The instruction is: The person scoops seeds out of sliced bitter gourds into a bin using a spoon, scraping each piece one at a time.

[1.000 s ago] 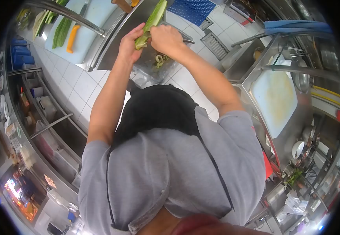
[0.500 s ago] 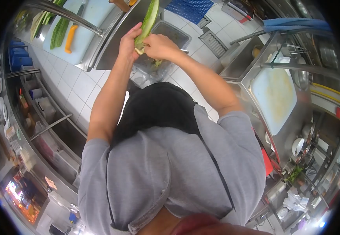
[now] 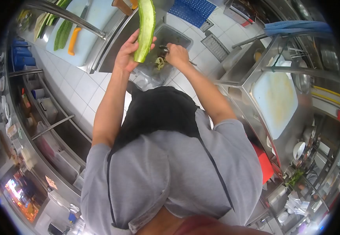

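Observation:
A long green gourd half, pale and hollowed along its cut face, stands nearly upright in my left hand. My left fingers wrap round its lower part from behind. To the right, my right hand is closed on a metal spoon, its bowl pointing left and its handle end showing past the wrist. The spoon is apart from the gourd, over a grey plastic bin. Just below the spoon is a clump of pale green pulp; whether it is falling or lying in the bin I cannot tell.
At upper left, a white cutting board holds another green gourd piece and an orange-handled knife. A metal rail crosses above it. On the right counter lies a stained cutting board. A blue mat covers floor tiles ahead.
My right hand has drawn away from the gourd, right and down over the bin, with the spoon now visible. My left hand has tipped the gourd half more upright.

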Available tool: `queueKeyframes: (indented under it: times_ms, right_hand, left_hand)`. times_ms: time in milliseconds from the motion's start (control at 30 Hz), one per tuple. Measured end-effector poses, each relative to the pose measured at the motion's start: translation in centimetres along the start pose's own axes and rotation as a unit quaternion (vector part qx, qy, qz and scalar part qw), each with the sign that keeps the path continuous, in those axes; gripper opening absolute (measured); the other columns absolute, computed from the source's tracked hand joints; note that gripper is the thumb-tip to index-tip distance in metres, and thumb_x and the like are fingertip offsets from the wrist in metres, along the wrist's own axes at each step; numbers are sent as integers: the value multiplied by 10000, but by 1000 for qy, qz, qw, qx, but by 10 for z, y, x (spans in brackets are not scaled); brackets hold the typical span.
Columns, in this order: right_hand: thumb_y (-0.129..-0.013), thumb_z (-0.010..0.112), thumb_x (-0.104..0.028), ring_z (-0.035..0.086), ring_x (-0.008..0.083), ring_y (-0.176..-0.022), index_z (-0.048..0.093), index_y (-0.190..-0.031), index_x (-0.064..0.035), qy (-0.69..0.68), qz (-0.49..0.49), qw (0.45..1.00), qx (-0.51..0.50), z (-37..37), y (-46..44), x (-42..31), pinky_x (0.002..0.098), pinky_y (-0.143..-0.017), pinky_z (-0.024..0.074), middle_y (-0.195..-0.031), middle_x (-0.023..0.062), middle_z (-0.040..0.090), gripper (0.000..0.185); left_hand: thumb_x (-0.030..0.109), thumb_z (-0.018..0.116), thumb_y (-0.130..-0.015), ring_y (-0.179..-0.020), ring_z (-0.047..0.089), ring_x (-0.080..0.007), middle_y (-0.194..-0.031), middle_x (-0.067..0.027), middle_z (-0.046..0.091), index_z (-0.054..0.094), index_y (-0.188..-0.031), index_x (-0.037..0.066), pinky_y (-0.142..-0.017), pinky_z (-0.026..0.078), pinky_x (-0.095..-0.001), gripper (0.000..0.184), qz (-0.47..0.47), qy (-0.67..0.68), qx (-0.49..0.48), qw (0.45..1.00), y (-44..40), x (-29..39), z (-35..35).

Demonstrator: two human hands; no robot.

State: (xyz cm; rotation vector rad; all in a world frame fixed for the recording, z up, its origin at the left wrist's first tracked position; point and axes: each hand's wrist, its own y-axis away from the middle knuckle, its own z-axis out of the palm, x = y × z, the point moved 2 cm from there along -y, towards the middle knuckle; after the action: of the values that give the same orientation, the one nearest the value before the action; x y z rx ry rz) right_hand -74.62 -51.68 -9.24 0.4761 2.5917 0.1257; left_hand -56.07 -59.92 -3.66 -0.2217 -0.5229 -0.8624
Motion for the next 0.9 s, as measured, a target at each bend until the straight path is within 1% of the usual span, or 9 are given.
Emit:
queueKeyframes:
  times_ms: [100,200,333,467,567,600,733,833,900]
  right_hand:
    - [-843,708,-208,669,314,-661,656,-956,-60,-229,40,969,83,-5,5,-5,408,-600,531,-807,171,701,193]
    - [-908,690,-203,540,157,-501,594,-1005,-83,-647,199,729,-101,-15,18,-21,300,-409,391,-788,88,652,182]
    - [-916,720,-163,446,63,-478,546,-1057,-112,-768,143,605,-151,-31,37,-54,200,-373,254,-805,15,566,229]
    - [-882,745,-75,435,57,-482,555,-1049,-110,-771,128,609,-133,-36,33,-52,199,-378,255,-808,17,578,255]
    - [-861,751,-30,415,49,-477,569,-1043,-105,-760,102,630,-121,-46,21,-36,200,-383,255,-819,12,588,269]
    - [-855,751,-22,400,46,-471,574,-1041,-104,-753,78,644,-112,-50,16,-29,202,-382,250,-823,9,592,270]
    - [-824,796,-40,456,27,-548,610,-1112,-115,-672,-25,739,-35,-77,1,-10,202,-447,304,-874,-14,674,350]
    - [-781,825,-77,588,65,-707,629,-1149,-98,-575,-105,812,13,-79,-21,3,237,-608,447,-926,-16,697,418]
    - [-790,808,-106,615,80,-763,645,-1123,-88,-497,-118,859,8,-84,-26,9,265,-672,482,-933,-14,700,371]
  left_hand:
    - [5,691,-835,-1347,484,-441,-1471,-225,470,294,-1534,4,-1120,440,-527,804,17,-60,31,998,3,6,11]
    - [-65,671,-804,-1342,490,-401,-1440,-193,497,343,-1507,71,-1118,436,-521,787,52,-87,31,994,1,8,19]
    - [-112,631,-792,-1354,464,-379,-1379,-144,522,381,-1479,131,-1143,385,-532,771,108,-101,46,988,-5,4,30]
    - [84,687,-861,-1388,417,-395,-1459,-181,447,355,-1499,111,-1180,313,-561,720,132,-144,59,979,-3,3,54]
    - [426,689,-895,-1409,373,-436,-1552,-244,328,308,-1527,77,-1199,265,-577,816,22,196,-83,977,16,20,74]
    - [694,634,-830,-1446,254,-526,-1601,-298,205,234,-1559,40,-1203,236,-607,1058,6,173,-54,983,23,24,68]
    - [560,649,-884,-1416,143,-654,-1577,-338,209,161,-1576,5,-1144,302,-671,1013,-123,128,-57,982,35,34,69]
    - [457,613,-908,-1378,227,-675,-1575,-326,244,149,-1563,-49,-1058,436,-635,949,-158,-10,-82,984,44,33,49]
    - [313,611,-903,-1239,494,-579,-1503,-311,370,218,-1535,-74,-839,607,-495,839,-151,31,-39,987,50,24,36]
